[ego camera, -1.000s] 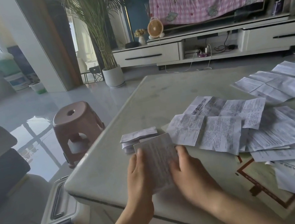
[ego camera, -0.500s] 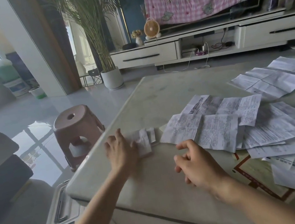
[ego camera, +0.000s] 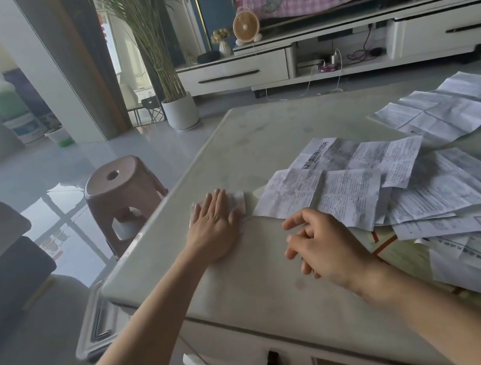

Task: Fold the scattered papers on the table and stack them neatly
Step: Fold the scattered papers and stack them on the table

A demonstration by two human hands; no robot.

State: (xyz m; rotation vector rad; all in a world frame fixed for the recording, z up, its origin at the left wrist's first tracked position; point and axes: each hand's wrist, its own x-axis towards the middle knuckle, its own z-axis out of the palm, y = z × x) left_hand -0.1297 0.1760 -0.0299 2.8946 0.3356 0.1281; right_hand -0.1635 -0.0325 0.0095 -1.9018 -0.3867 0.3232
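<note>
Flat and spread, the left hand (ego camera: 214,221) presses palm-down on the small stack of folded papers (ego camera: 238,201), fingers straight and pointing toward the top of the frame. Only the stack's right edge and a sliver at its left show past the hand. The right hand (ego camera: 323,245), in the middle of the frame, is loosely curled and holds nothing; whether it touches the table (ego camera: 251,292) cannot be told. Its fingertips lie just beside the near corner of the unfolded sheets (ego camera: 345,190), which spread in an overlapping heap across the right half of the frame, touching or nearly touching the stack's right edge. Another creased sheet (ego camera: 450,112) lies apart from the heap, toward the upper right. Bare tabletop runs between and below the two hands down to the near edge, and more of it lies above the stack toward the far edge. The table's left edge passes close to the left hand, with its rounded corner at lower left. Beyond that edge stand a pink stool (ego camera: 122,199) and, lower in the frame, a lidded plastic box (ego camera: 93,321) on the floor.
</note>
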